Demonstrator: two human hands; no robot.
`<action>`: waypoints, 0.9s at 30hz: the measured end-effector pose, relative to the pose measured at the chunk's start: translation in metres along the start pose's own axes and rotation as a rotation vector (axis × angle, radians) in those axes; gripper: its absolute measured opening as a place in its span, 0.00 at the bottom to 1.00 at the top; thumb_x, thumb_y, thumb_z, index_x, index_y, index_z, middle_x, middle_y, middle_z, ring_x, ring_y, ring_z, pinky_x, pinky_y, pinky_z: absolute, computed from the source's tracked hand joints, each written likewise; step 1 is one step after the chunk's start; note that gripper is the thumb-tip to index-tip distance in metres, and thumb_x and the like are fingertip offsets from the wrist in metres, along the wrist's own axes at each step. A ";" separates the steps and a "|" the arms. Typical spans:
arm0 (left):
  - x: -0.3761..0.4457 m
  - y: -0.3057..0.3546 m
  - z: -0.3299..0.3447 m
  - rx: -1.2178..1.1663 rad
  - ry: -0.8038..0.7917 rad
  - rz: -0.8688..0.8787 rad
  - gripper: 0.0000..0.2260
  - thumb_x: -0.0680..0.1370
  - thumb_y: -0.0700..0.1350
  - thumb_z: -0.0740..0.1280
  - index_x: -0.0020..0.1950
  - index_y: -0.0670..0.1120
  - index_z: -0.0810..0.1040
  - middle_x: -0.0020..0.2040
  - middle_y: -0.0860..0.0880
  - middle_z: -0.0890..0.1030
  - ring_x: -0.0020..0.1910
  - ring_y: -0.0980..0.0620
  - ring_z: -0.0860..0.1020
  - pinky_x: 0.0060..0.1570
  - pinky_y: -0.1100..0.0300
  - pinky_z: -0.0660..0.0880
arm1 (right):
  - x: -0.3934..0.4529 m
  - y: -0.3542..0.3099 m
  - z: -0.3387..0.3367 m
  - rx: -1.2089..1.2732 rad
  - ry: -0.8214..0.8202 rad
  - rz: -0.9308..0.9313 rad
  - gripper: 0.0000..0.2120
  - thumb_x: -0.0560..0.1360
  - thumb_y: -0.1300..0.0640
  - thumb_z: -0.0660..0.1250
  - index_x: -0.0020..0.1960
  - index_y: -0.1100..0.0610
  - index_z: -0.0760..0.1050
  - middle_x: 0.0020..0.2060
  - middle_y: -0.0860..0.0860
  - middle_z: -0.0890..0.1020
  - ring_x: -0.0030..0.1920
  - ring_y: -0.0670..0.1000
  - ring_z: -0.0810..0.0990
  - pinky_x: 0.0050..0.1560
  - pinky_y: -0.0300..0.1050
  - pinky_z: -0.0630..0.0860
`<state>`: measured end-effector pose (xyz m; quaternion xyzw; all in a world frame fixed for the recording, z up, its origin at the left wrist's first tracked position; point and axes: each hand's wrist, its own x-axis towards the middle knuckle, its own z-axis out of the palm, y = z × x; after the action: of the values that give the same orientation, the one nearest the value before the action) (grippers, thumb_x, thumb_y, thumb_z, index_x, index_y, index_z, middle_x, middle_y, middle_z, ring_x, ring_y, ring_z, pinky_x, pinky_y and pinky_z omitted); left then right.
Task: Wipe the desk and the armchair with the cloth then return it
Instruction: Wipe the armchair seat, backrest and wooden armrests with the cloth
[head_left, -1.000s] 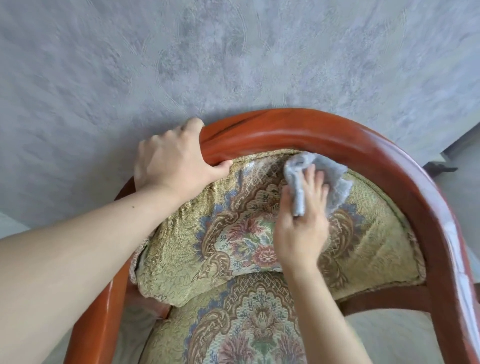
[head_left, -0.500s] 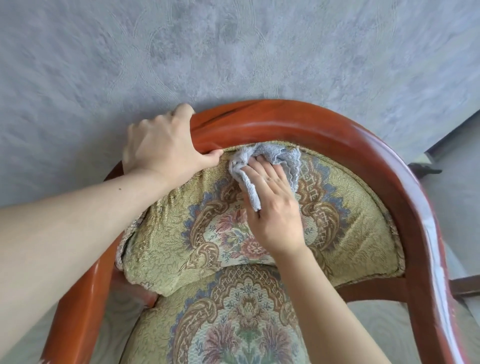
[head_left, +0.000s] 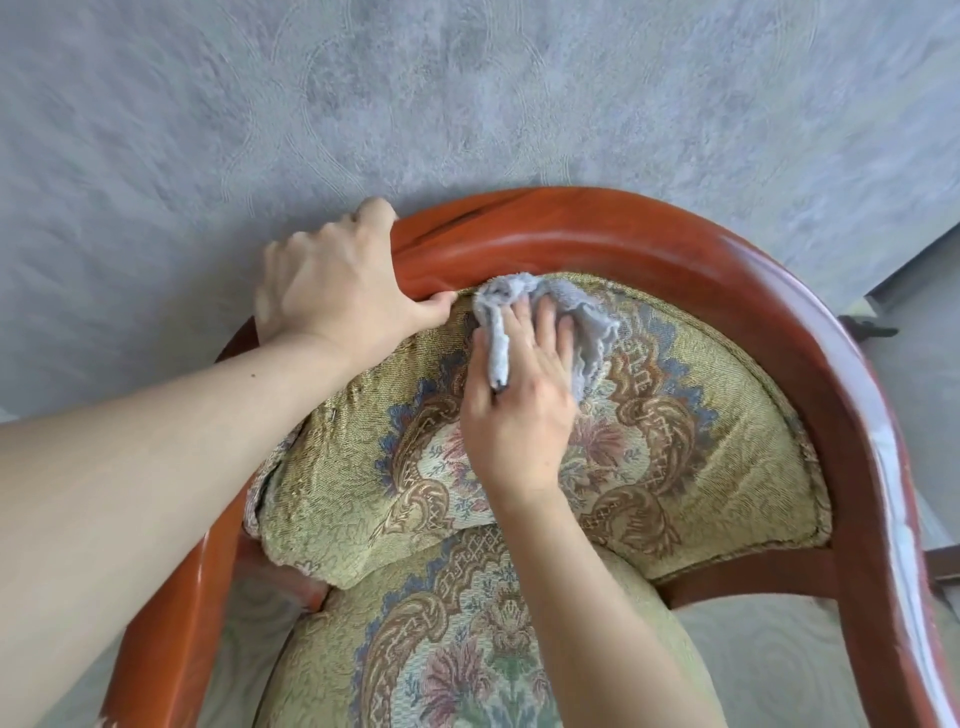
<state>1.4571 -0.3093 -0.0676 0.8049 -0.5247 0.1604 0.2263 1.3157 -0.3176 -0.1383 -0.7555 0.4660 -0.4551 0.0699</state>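
Two bare hands work at the top of an armchair (head_left: 649, 249), seen from above. The left hand (head_left: 332, 286) is curled over the curved red-brown wooden rail of the chair back: its fingers (head_left: 374, 213) wrap over the far side of the rail and its thumb lies along the near edge, where the wood meets the upholstery. That hand is closed on the rail.

The right hand (head_left: 519, 410) lies palm-down on the patterned back cushion (head_left: 701, 441), fingers extended and slightly spread, pressing a crumpled grey cloth (head_left: 587, 322) flat against the fabric. The cloth sits under and beyond those fingertips, bunched up against the underside of the wooden rail. One strip of it comes up between the fingers and lies over the back of the index finger, reaching toward the knuckles. More of the cloth spills out to the outer side of the little finger. The left thumb tip is just beside the cloth's edge; whether they touch I cannot tell.

Below the right wrist, the back cushion meets the seat cushion (head_left: 441, 649), which carries the same gold, blue and pink floral weave. Past the left fingers, beyond the rail, lies a grey textured surface (head_left: 467, 93) with faint swirling lines.
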 end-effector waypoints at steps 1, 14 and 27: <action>0.000 0.000 0.000 -0.001 0.004 0.002 0.33 0.64 0.71 0.71 0.55 0.47 0.75 0.48 0.39 0.84 0.46 0.35 0.82 0.47 0.48 0.73 | -0.002 0.004 0.003 0.010 -0.030 -0.065 0.19 0.79 0.56 0.60 0.64 0.64 0.78 0.66 0.60 0.78 0.72 0.60 0.71 0.78 0.54 0.57; 0.000 -0.003 0.001 0.001 0.015 0.010 0.32 0.65 0.71 0.70 0.54 0.47 0.74 0.46 0.41 0.84 0.42 0.36 0.82 0.41 0.51 0.66 | 0.013 0.081 -0.061 -0.261 -0.051 -0.241 0.21 0.71 0.74 0.65 0.64 0.70 0.75 0.66 0.65 0.76 0.72 0.62 0.70 0.76 0.58 0.62; -0.001 0.000 -0.001 -0.002 -0.003 0.012 0.32 0.65 0.71 0.71 0.55 0.46 0.74 0.47 0.40 0.83 0.44 0.35 0.82 0.44 0.48 0.71 | 0.015 0.094 -0.073 -0.300 -0.173 -0.297 0.19 0.73 0.75 0.67 0.63 0.71 0.76 0.65 0.65 0.76 0.70 0.61 0.72 0.74 0.57 0.64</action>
<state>1.4568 -0.3076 -0.0671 0.8018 -0.5300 0.1600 0.2251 1.2026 -0.3582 -0.1364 -0.8540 0.4045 -0.3195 -0.0715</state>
